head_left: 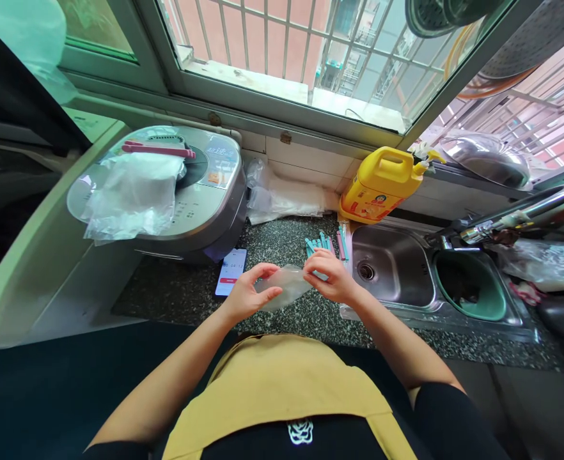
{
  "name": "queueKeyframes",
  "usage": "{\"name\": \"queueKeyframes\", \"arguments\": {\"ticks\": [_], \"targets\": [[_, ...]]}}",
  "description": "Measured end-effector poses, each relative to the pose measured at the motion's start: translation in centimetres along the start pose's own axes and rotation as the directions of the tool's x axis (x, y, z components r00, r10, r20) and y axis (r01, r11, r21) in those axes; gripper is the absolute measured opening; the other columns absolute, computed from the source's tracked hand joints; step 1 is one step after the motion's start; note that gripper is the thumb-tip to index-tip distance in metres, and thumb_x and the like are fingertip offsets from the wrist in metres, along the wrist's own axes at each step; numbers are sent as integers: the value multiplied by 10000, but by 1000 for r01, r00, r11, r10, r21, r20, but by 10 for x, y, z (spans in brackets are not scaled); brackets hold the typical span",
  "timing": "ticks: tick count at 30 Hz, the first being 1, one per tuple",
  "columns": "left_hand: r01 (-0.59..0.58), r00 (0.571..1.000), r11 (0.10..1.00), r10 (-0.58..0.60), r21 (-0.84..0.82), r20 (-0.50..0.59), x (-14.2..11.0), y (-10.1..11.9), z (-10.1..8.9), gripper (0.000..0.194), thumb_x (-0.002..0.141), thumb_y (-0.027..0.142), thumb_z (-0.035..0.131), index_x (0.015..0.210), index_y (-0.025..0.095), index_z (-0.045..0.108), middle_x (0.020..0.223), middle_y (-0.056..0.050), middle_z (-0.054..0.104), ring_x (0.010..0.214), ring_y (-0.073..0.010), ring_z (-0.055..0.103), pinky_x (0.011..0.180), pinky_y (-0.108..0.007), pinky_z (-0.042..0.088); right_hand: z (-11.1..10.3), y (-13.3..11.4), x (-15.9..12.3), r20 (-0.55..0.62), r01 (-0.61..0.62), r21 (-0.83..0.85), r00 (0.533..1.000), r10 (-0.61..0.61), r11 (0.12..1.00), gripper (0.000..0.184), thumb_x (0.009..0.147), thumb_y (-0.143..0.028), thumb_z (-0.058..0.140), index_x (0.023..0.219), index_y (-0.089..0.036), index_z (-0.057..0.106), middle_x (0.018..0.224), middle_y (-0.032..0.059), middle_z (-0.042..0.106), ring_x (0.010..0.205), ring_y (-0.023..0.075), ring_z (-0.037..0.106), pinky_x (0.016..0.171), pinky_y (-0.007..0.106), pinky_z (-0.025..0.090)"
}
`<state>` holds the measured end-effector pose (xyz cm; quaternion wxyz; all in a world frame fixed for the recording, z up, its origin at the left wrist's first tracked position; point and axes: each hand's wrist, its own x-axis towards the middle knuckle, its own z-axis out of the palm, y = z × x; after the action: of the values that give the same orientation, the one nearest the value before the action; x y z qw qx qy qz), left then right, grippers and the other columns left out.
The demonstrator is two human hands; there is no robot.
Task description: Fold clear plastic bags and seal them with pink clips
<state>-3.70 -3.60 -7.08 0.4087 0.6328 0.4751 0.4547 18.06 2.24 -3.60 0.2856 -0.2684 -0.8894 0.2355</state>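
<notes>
A clear plastic bag (289, 289) is stretched between my two hands above the speckled counter. My left hand (248, 295) holds its left end, the thumb in front and the fingers curled at the upper edge. At the opposite end, my right hand (330, 276) pinches the bag's upper right corner between thumb and fingertips. Just beyond the right hand lie several teal and pink sealing clips (327, 243), partly covered by it. A phone (231, 271) with a lit screen is near my left hand.
A rice cooker (205, 185) stands at left, carrying a stack of plastic bags (135, 191) and a pink clip (160, 149). More bags (291, 198) lie by the wall. A yellow jug (380, 185) stands behind the steel sink (397, 268), with a green basin (495, 300) at right.
</notes>
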Motion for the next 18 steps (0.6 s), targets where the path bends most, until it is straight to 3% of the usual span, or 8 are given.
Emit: {"name": "queueKeyframes", "arguments": {"ticks": [5,8,13,16,18], "targets": [[17,999,999,-18,-28,-34,-4,2,13,222,826,326,549,685,161,597,690,-36,636,676,-143,577,657,-254,466,-1,-8,-8,10,-74,15,997,74,997,150,871,-324,537,803,-202,590,748,34,655,732,170,577,782,366,445],[-12,1000,999,11,-39,-12,-4,6,18,183,818,288,550,692,162,595,705,-37,636,682,-140,579,658,-250,461,5,-15,-10,-39,-138,55,989,140,989,225,831,-408,595,881,-189,606,833,61,673,786,192,600,746,352,451],[50,999,999,-50,-9,18,-4,10,20,145,774,307,599,738,167,580,687,-14,613,653,-136,562,620,-241,452,13,-22,-12,-81,-206,99,973,215,973,249,902,-303,495,705,-188,595,641,20,620,647,159,573,674,316,434],[57,998,998,-56,-20,35,-2,15,22,156,770,316,611,817,169,590,703,-6,615,650,-130,559,611,-231,447,13,-26,-14,-66,-211,89,974,218,973,272,916,-301,463,712,-185,600,646,25,623,641,157,568,666,313,434],[32,999,999,-31,-15,41,0,19,25,135,801,296,570,765,167,592,685,-9,613,642,-126,555,611,-228,441,14,-29,-15,-82,-237,90,966,244,967,227,891,-345,509,774,-182,615,720,43,657,696,171,593,687,320,446]]}}
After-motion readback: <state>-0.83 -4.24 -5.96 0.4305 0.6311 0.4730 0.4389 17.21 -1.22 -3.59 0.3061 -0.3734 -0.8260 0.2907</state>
